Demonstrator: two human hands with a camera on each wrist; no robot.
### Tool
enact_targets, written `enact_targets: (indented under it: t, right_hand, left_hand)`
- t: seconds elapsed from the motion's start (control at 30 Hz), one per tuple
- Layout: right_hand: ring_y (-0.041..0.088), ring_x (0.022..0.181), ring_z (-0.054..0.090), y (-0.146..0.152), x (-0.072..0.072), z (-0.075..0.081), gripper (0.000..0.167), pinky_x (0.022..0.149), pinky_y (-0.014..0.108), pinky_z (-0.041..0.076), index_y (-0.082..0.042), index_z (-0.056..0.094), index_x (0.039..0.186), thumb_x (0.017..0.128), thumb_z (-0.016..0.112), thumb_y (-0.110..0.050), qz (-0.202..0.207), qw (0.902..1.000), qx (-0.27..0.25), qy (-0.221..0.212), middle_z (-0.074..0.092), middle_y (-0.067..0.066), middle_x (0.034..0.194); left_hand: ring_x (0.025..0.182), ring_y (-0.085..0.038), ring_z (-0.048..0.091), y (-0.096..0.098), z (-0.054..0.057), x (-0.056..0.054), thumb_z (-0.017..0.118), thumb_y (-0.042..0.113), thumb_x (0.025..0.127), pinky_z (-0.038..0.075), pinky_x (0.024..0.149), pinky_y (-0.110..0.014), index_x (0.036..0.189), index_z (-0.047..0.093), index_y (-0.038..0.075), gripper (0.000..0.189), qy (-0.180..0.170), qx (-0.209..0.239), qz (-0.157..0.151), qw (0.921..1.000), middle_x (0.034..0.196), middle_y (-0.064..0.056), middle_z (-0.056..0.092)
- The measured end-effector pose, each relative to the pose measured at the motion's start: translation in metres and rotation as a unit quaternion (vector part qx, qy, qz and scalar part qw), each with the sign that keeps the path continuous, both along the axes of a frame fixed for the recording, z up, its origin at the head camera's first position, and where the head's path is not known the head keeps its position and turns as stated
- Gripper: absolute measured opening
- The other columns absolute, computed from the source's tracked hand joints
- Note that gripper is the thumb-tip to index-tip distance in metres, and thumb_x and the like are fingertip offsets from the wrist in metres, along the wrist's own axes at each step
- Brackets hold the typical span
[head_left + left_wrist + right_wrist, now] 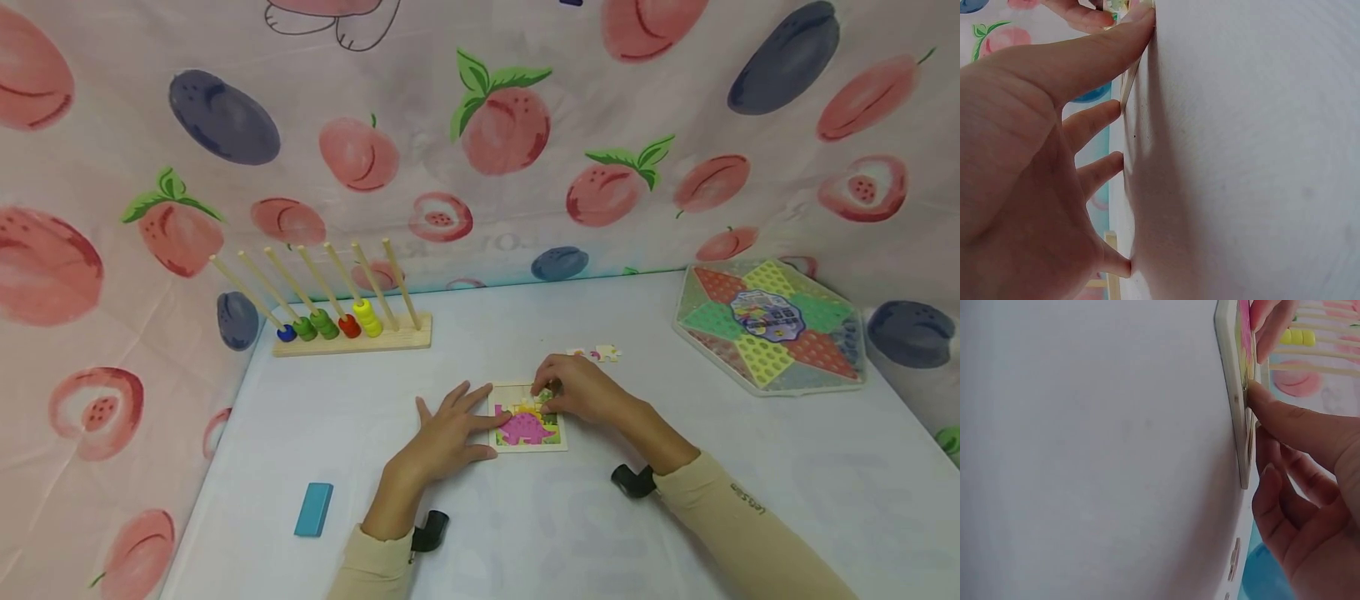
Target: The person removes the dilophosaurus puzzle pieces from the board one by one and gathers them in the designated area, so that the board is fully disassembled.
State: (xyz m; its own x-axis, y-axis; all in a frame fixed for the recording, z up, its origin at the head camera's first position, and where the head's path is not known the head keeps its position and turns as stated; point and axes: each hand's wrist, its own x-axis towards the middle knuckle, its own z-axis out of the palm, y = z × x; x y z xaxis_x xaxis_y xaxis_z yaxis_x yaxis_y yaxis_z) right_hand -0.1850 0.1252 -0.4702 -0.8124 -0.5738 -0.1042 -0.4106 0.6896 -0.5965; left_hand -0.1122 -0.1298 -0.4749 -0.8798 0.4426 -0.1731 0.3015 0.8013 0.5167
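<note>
A small wooden jigsaw board (525, 448) with a pink dinosaur picture lies on the white table; bare wood shows along its upper part. My left hand (442, 437) is spread at its left side, one fingertip on the picture and the thumb at the lower left corner. Over the board's upper right, my right hand (581, 390) pinches a greenish jigsaw piece (545, 395) between thumb and fingers. In the right wrist view, the thumb (1266, 403) is right at the board's face, and the piece is mostly hidden.
Several loose jigsaw pieces (607, 353) lie beyond my right hand. A wooden peg rack (390, 337) with coloured beads stands at the back left. At the back right is a hexagonal game box (750, 367); a blue block (313, 509) lies at the front left.
</note>
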Motion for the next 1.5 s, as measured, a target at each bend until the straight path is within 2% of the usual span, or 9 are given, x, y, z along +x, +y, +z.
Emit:
enact_targets:
  t: [0.13, 0.27, 0.5, 0.63, 0.77, 1.03, 1.37, 1.43, 1.5]
  right_hand:
    - [0.01, 0.087, 0.061, 0.003, -0.002, -0.002, 0.018, 0.079, 0.021, 0.054, -0.015, 0.079, 0.098, 0.081, 0.086, -0.013, 0.001, 0.9996, -0.027, -0.007, 0.07, 0.001, 0.107]
    - [0.01, 0.087, 0.065, 0.009, -0.003, 0.0, 0.021, 0.078, 0.021, 0.056, -0.013, 0.078, 0.1, 0.081, 0.086, -0.012, -0.006, 0.9979, -0.064, -0.008, 0.072, 0.002, 0.105]
    - [0.017, 0.092, 0.069, 0.023, -0.009, 0.019, 0.028, 0.079, 0.023, 0.059, -0.007, 0.077, 0.111, 0.083, 0.083, -0.008, -0.048, 0.9945, -0.09, 0.021, 0.076, 0.007, 0.108]
    - [0.022, 0.093, 0.07, 0.037, -0.015, 0.028, 0.029, 0.071, 0.021, 0.059, -0.004, 0.074, 0.117, 0.087, 0.077, -0.002, -0.075, 0.9912, -0.106, 0.025, 0.074, 0.013, 0.114]
    - [0.025, 0.095, 0.072, 0.052, -0.02, 0.034, 0.029, 0.068, 0.021, 0.059, -0.005, 0.072, 0.122, 0.092, 0.073, -0.005, -0.104, 0.9887, -0.106, 0.021, 0.07, 0.013, 0.122]
    - [0.03, 0.098, 0.072, 0.077, -0.024, 0.045, 0.026, 0.065, 0.019, 0.054, -0.009, 0.073, 0.121, 0.096, 0.069, -0.008, -0.139, 0.9826, -0.097, 0.076, 0.073, 0.015, 0.122]
    - [0.037, 0.108, 0.067, 0.113, -0.024, 0.039, 0.028, 0.065, 0.021, 0.053, -0.006, 0.068, 0.124, 0.098, 0.068, -0.016, -0.187, 0.9777, -0.08, 0.052, 0.068, 0.018, 0.128]
    - [0.034, 0.106, 0.068, 0.12, -0.024, 0.036, 0.029, 0.065, 0.022, 0.054, -0.006, 0.067, 0.125, 0.098, 0.068, -0.015, -0.194, 0.9769, -0.08, 0.041, 0.067, 0.018, 0.128]
    - [0.024, 0.1, 0.072, 0.126, -0.024, 0.032, 0.029, 0.063, 0.023, 0.055, -0.006, 0.067, 0.125, 0.097, 0.07, -0.015, -0.202, 0.9757, -0.079, 0.031, 0.066, 0.019, 0.129]
  left_hand:
    - [0.159, -0.037, 0.018, 0.0, -0.001, 0.0, 0.079, 0.034, 0.087, -0.002, 0.106, -0.091, 0.138, 0.064, 0.034, 0.053, 0.0, -0.001, 0.0, 1.0, 0.167, -0.001, 0.036]
    - [0.159, -0.036, 0.019, 0.001, -0.001, 0.0, 0.079, 0.034, 0.087, -0.001, 0.106, -0.091, 0.137, 0.065, 0.034, 0.053, -0.001, -0.003, 0.001, 1.0, 0.167, -0.001, 0.036]
    - [0.16, -0.036, 0.018, 0.002, -0.001, -0.001, 0.08, 0.034, 0.086, -0.001, 0.106, -0.091, 0.137, 0.065, 0.034, 0.053, -0.001, -0.007, 0.004, 1.0, 0.167, -0.001, 0.036]
    - [0.16, -0.035, 0.018, 0.002, -0.001, -0.001, 0.081, 0.033, 0.086, -0.002, 0.107, -0.09, 0.137, 0.065, 0.034, 0.053, -0.002, -0.004, 0.006, 1.0, 0.167, 0.0, 0.036]
    - [0.16, -0.035, 0.017, 0.002, 0.0, 0.0, 0.081, 0.032, 0.086, -0.003, 0.107, -0.09, 0.137, 0.065, 0.034, 0.054, -0.004, 0.002, 0.008, 1.0, 0.168, 0.0, 0.035]
    - [0.16, -0.036, 0.017, 0.001, 0.0, 0.0, 0.08, 0.032, 0.086, -0.003, 0.107, -0.09, 0.137, 0.065, 0.033, 0.054, -0.003, 0.006, 0.005, 1.0, 0.168, -0.001, 0.036]
    - [0.16, -0.036, 0.018, 0.001, -0.002, -0.001, 0.08, 0.032, 0.087, -0.003, 0.107, -0.09, 0.138, 0.064, 0.036, 0.054, -0.003, 0.002, 0.005, 1.0, 0.167, -0.001, 0.036]
    - [0.16, -0.036, 0.018, 0.001, -0.002, 0.0, 0.08, 0.032, 0.087, -0.003, 0.107, -0.09, 0.138, 0.064, 0.036, 0.054, -0.002, 0.002, 0.005, 1.0, 0.168, 0.0, 0.036]
    - [0.159, -0.036, 0.018, 0.001, -0.002, 0.0, 0.08, 0.032, 0.087, -0.002, 0.107, -0.09, 0.138, 0.064, 0.036, 0.054, -0.001, 0.003, 0.005, 1.0, 0.167, 0.0, 0.036]
